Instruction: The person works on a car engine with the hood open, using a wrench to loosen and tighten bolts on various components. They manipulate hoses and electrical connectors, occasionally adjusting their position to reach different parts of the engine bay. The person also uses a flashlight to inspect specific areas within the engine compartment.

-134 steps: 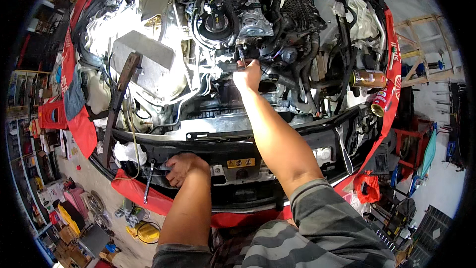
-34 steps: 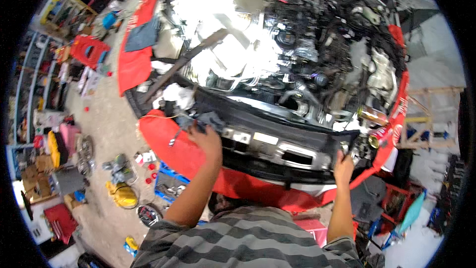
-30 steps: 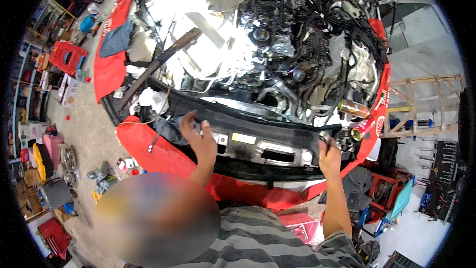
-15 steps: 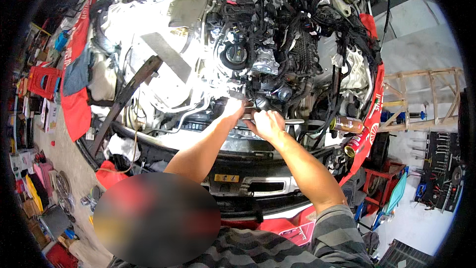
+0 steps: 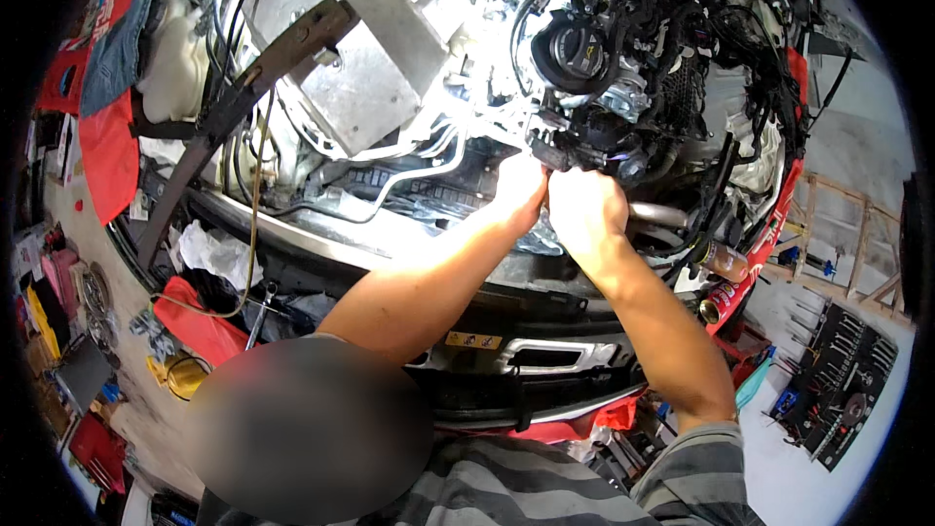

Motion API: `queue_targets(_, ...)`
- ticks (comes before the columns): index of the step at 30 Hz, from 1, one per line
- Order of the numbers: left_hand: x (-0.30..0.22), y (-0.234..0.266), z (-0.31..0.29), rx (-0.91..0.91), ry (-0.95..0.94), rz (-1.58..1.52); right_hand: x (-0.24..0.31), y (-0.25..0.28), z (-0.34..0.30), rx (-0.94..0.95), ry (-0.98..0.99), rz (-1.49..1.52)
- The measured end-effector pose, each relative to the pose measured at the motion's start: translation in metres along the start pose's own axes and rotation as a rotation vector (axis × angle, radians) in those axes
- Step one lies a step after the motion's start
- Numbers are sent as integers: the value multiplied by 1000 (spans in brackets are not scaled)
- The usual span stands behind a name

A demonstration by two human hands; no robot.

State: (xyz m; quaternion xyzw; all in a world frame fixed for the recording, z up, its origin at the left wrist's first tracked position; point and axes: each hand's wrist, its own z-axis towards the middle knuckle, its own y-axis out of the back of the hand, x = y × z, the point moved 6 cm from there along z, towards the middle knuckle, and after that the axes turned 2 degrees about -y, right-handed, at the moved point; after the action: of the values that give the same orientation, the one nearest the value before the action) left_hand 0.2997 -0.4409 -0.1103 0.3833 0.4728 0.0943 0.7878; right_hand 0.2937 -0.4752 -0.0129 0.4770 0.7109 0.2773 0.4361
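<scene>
Both hands are close together at the front edge of the engine point(image 5: 623, 88), low in a car's engine bay. My left hand point(image 5: 521, 193) is closed, its fingertips hidden down among dark hoses and fittings. Right beside it, my right hand point(image 5: 590, 209) is curled with the back of the hand up. What either one grips cannot be made out. Just above them are dark fittings point(image 5: 553, 151) and a round black cap point(image 5: 581, 51). A silver pipe point(image 5: 658, 214) runs out to the right of my right hand.
A rusty metal bar point(image 5: 263, 70) slants over a grey metal plate point(image 5: 375, 68) on the left. Two cans point(image 5: 723, 261) stand by the red fender cover point(image 5: 787, 197). A wrench point(image 5: 261, 315) lies at the front left. A tool tray point(image 5: 836, 380) is on the floor at right.
My view has moved nearer and turned, so the engine bay looks larger. Both hands stay at the engine's front; my right fingers, partly spread before, are now curled in tighter.
</scene>
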Motion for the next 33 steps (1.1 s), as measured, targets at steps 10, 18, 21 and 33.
queue_targets(10, -15, 18, 3, -115, -32, -292, -30, -59, -7, -52, -109, 752)
queue_targets(18, 11, -15, -9, -19, -91, 12, -34, -40, -12, -51, -133, 494)
queue_targets(21, 8, -50, -13, -126, 1120, -1813, -67, -109, -20, 89, -180, 1044)
queue_targets(33, 22, -39, -9, -156, 1193, -1865, -55, -5, -78, -383, -431, 1666)
